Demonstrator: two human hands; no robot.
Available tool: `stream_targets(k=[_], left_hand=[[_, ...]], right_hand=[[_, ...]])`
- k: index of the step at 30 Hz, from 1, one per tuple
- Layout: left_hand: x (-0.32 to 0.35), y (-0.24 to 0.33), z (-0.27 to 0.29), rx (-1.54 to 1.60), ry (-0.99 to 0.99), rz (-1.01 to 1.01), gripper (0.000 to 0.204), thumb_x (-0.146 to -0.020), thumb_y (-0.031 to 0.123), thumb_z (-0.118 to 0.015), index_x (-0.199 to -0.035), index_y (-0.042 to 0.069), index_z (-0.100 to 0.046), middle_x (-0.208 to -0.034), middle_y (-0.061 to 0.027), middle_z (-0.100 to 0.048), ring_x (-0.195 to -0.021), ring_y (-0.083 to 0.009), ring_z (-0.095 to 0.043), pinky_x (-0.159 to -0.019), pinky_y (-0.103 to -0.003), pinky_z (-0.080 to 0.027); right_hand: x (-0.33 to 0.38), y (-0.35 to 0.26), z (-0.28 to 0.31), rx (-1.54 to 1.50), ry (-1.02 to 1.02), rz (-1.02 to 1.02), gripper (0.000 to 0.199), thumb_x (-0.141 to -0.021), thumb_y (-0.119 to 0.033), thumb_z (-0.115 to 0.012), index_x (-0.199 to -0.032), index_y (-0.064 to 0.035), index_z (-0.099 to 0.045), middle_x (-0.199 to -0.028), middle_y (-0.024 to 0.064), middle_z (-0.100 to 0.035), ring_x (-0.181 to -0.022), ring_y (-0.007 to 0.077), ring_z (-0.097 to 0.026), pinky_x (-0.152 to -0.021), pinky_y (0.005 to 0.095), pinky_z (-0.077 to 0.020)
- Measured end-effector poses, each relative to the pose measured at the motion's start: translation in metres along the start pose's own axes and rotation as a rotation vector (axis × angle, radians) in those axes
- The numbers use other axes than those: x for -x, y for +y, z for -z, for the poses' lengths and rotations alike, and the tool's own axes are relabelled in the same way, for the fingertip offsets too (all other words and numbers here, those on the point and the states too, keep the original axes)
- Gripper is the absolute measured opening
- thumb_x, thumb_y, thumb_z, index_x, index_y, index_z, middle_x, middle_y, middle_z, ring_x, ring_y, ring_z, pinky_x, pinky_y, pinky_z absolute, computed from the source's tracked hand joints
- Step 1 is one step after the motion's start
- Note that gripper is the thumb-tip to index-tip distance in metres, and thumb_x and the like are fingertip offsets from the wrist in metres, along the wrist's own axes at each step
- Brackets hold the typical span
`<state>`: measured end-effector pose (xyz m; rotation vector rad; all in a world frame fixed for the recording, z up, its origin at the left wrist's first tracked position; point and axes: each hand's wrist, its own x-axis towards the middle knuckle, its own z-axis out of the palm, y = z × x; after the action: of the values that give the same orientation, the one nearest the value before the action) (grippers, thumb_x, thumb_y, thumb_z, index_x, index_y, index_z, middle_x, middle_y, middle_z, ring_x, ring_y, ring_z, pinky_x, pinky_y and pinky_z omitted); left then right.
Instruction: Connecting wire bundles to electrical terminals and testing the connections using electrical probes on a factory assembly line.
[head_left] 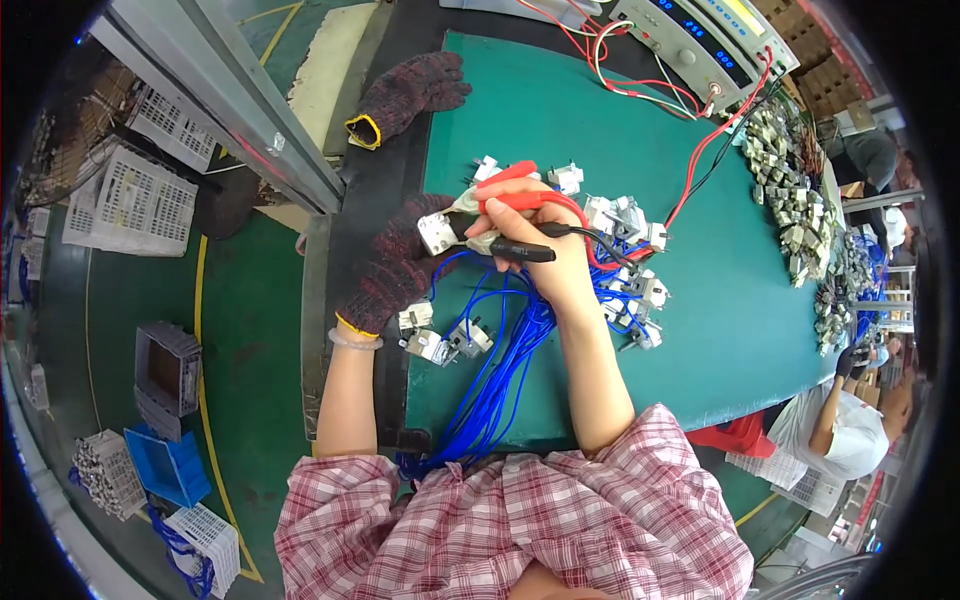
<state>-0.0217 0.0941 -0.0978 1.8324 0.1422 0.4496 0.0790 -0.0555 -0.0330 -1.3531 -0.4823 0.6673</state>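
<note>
My left hand (400, 255), in a dark knitted glove with a yellow cuff, grips a small white electrical part (437, 233) with metal contacts on its face. My bare right hand (535, 220) is closed around a red test clip (510, 200) and a black test clip (522, 250), their jaws up against the white part. Several similar white parts with metal pins (625, 215) lie just right of my hand, and others (440, 345) lie below the left glove. A bundle of blue wires (515, 350) runs from these parts toward my lap.
An empty knitted glove (410, 95) lies at the far left of the green mat (540, 100). A bench instrument (705, 45) with red and black leads stands far right. Heaped white parts (785, 190) line the right edge. A metal post (240, 110) rises at left; a co-worker (830, 425) sits right.
</note>
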Motion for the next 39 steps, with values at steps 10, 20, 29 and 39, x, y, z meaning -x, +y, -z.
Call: stream_targets(k=[10, 20, 29, 39], left_hand=[[0.004, 0.004, 0.009, -0.204, -0.066, 0.107, 0.055, -0.073, 0.015, -0.079, -0.122, 0.006, -0.054, -0.107, -0.0132, -0.065, -0.098, -0.0259, -0.064, -0.083, -0.037, -0.051], [0.002, 0.008, 0.008, -0.181, -0.048, 0.171, 0.061, -0.07, 0.013, -0.081, -0.123, 0.004, -0.053, -0.106, -0.0128, -0.065, -0.099, -0.0244, -0.064, -0.084, -0.035, -0.051], [0.009, -0.017, 0.01, -0.029, -0.037, 0.05, 0.058, -0.072, 0.003, -0.075, -0.125, 0.003, -0.052, -0.111, -0.0134, -0.063, -0.103, -0.0229, -0.061, -0.087, -0.035, -0.049], [0.001, -0.02, 0.0, -0.16, -0.02, 0.085, 0.053, -0.075, -0.001, -0.07, -0.124, 0.003, -0.051, -0.113, -0.0127, -0.062, -0.103, -0.0224, -0.061, -0.087, -0.033, -0.048]], right_hand=[[-0.005, 0.001, -0.004, 0.065, -0.131, -0.074, 0.015, -0.092, -0.014, -0.06, -0.099, -0.0019, -0.064, -0.078, 0.0059, -0.068, -0.065, 0.0089, -0.06, -0.057, 0.0206, -0.0448], [-0.007, 0.012, -0.009, 0.023, -0.171, 0.093, 0.013, -0.089, -0.002, -0.061, -0.101, 0.0015, -0.063, -0.087, 0.008, -0.066, -0.081, 0.0148, -0.064, -0.074, 0.027, -0.0504], [0.001, 0.019, -0.012, 0.2, -0.154, 0.098, 0.014, -0.086, -0.008, -0.066, -0.1, -0.0054, -0.066, -0.081, -0.001, -0.063, -0.074, 0.0042, -0.058, -0.065, 0.0221, -0.0468], [-0.002, 0.007, -0.01, 0.382, -0.054, 0.252, 0.008, -0.081, -0.009, -0.067, -0.081, -0.0028, -0.062, -0.074, 0.0052, -0.061, -0.063, 0.0159, -0.061, -0.06, 0.0281, -0.0463]])
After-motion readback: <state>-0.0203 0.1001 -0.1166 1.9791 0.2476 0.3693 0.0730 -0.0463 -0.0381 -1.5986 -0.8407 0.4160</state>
